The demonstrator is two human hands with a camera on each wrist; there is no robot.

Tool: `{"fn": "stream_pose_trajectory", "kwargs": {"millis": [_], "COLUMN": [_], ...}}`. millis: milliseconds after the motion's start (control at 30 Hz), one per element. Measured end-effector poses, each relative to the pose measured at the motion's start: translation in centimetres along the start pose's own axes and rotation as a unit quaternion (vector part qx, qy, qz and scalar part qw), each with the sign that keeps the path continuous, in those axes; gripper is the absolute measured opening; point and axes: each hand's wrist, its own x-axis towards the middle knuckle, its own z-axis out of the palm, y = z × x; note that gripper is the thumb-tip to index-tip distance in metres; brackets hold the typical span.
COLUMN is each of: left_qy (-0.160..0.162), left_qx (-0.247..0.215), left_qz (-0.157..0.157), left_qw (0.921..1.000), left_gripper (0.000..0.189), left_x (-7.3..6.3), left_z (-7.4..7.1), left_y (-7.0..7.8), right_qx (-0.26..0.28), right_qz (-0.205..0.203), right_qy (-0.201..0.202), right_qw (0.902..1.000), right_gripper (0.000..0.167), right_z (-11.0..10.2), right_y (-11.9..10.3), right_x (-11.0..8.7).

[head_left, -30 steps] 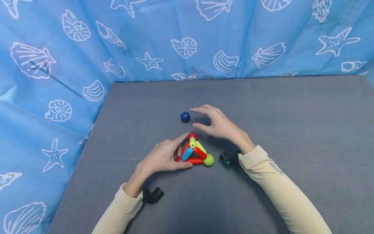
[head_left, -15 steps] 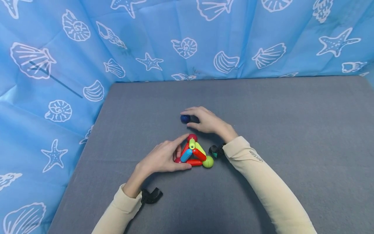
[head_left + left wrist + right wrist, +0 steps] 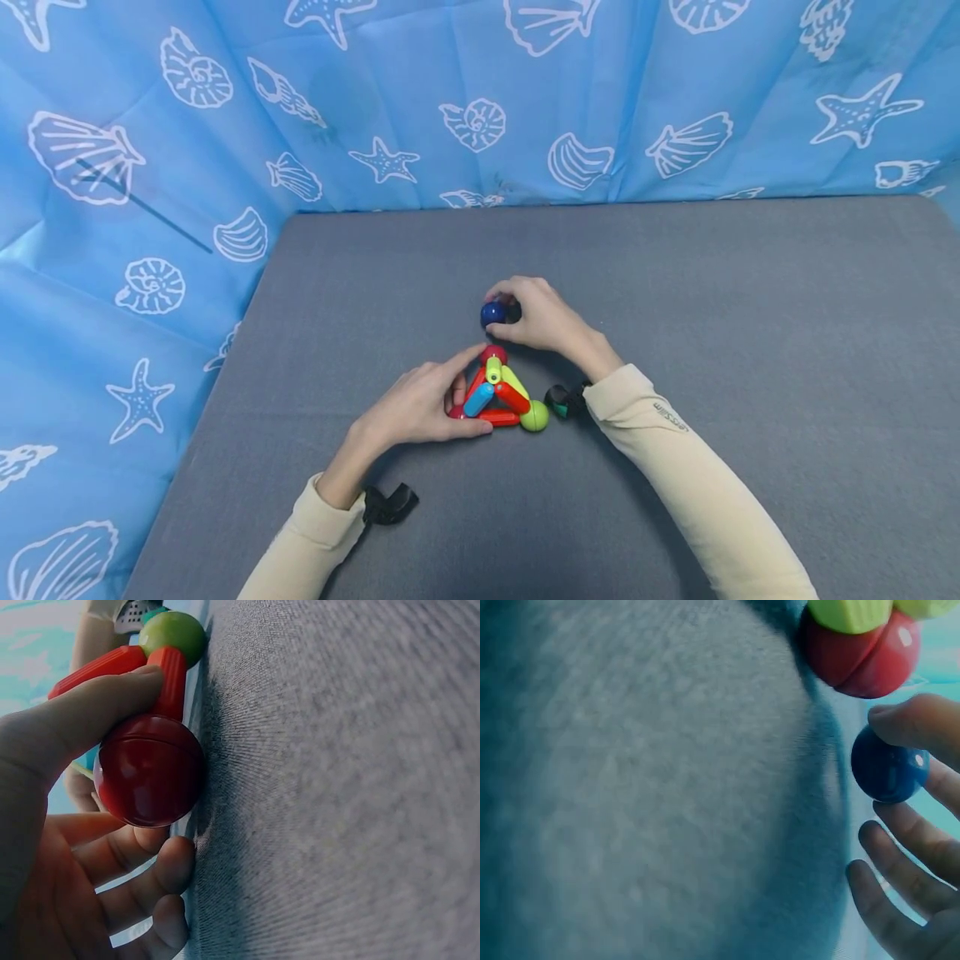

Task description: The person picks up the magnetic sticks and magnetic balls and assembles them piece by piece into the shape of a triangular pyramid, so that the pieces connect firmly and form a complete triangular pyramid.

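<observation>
A small frame of coloured magnetic rods and balls (image 3: pixel 512 397) rests on the table. Its rods are red, blue and yellow-green, rising toward the middle. My left hand (image 3: pixel 418 402) holds its left side, the thumb on a red rod (image 3: pixel 172 686) and fingers around the near red ball (image 3: pixel 150 771). A green ball (image 3: pixel 534 416) forms the right corner; another red ball (image 3: pixel 493 356) is at the far corner, by the left index fingertip. Just beyond it, my right hand (image 3: pixel 546 317) pinches a dark blue ball (image 3: pixel 492 313) between thumb and fingers.
The grey cloth-covered table (image 3: pixel 712 283) extends around both hands. A blue curtain (image 3: pixel 420 92) with white shell prints hangs along the back and left edges. Black straps with camera mounts (image 3: pixel 390 505) sit at both wrists.
My right hand reached left to the blue ball, took hold of it and drew it slightly right and nearer the frame. The left hand has stayed in place, with the frame barely shifting.
</observation>
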Motion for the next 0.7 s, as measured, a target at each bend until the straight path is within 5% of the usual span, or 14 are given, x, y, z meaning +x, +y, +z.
{"fn": "stream_pose_trajectory", "kwargs": {"millis": [500,700], "left_qy": [-0.001,0.007], "left_qx": [0.0,-0.004], "left_qz": [0.001,0.019], "left_qw": [1.0,0.9998], "left_gripper": [0.091,0.077], "left_x": [0.2,0.4], "left_z": [0.2,0.4], "left_y": [0.1,0.1], "right_qx": [0.045,0.06], "right_qz": [-0.059,-0.099], "right_qy": [0.018,0.009], "right_qw": [0.9971,0.9932], "right_gripper": [0.038,0.036], "right_z": [-2.7,-3.1], "right_y": [-2.9,-4.7], "right_x": [-3.6,-5.1]}}
